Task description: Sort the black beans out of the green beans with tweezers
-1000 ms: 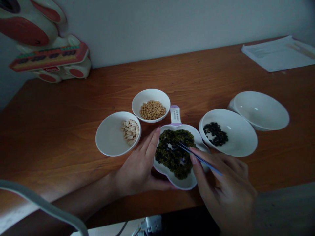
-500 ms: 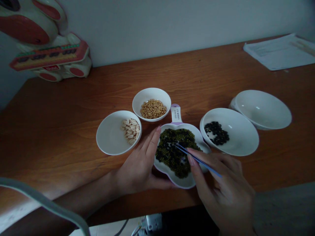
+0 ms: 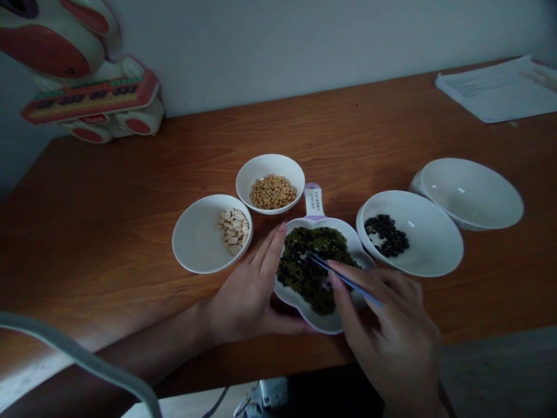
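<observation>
My right hand (image 3: 391, 337) holds blue tweezers (image 3: 342, 278), whose tips reach into the dark green beans in a white, flower-shaped dish (image 3: 300, 305) with a lilac handle. My left hand (image 3: 252, 296) cups that dish's left rim, its thumb under the near edge. To the dish's right stands a white bowl (image 3: 430, 244) with a small heap of black beans (image 3: 387, 235). On the left, a white bowl (image 3: 195, 244) holds pale seeds, and behind it a smaller bowl (image 3: 270, 168) holds yellow soybeans.
An empty white bowl (image 3: 472, 194) sits at the far right on the brown wooden table (image 3: 108, 203). Papers (image 3: 500, 90) lie at the back right. A red and white toy (image 3: 82, 87) stands at the back left by the wall. A grey cable (image 3: 78, 360) crosses the lower left.
My right hand with the tweezers has shifted slightly left and forward over the green beans. The left hand keeps its place on the dish.
</observation>
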{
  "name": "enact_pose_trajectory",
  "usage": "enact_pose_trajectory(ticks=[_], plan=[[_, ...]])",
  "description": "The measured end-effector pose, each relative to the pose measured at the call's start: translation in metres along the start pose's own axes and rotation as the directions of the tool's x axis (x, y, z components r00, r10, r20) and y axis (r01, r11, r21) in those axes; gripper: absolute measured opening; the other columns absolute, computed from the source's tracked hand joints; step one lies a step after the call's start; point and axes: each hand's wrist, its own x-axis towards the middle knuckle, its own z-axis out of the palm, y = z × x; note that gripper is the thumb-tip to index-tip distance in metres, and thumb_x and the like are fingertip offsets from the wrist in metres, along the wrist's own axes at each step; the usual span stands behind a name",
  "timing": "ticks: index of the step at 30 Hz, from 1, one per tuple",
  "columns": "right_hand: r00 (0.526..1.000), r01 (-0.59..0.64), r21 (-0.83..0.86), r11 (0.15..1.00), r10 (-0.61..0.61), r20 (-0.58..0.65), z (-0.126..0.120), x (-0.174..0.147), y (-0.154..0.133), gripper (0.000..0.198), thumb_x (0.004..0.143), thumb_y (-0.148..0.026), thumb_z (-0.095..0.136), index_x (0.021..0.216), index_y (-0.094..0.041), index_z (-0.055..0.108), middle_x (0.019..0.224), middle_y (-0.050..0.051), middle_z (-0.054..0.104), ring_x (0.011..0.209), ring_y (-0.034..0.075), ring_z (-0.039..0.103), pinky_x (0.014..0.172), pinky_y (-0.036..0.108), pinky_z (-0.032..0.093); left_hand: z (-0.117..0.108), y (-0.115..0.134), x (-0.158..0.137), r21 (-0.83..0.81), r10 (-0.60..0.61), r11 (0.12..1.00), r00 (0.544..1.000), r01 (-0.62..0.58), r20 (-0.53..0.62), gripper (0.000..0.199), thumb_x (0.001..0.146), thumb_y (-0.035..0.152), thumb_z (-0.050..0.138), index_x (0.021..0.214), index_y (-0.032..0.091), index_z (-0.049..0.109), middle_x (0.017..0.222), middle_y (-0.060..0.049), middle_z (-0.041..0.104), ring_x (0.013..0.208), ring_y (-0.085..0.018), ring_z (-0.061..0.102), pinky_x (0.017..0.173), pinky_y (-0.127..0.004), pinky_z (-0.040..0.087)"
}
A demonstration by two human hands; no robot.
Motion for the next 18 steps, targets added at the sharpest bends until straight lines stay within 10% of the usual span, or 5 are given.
enact_pose_trajectory(ticks=[18], plan=[[1.000, -0.021, 0.023, 1.000, 0.021, 0.008, 0.0008, 0.0000, -0.0026, 0.027, 0.098, -0.020, 0.067, 0.124, -0.024, 0.068, 0.103, -0.002, 0.079, 0.090, 0.016, 0.066, 0.089, 0.035, 0.046, 0.0004, -0.0006, 0.0004, -0.023, -0.001, 1.000, 1.000, 0.002, 0.016, 0.150, 0.070, 0.065, 0.092, 0.168, 0.019, -0.012, 0.171, -0.030, 0.024, 0.158, -0.049, 0.031, 0.124, -0.069, 0.039]])
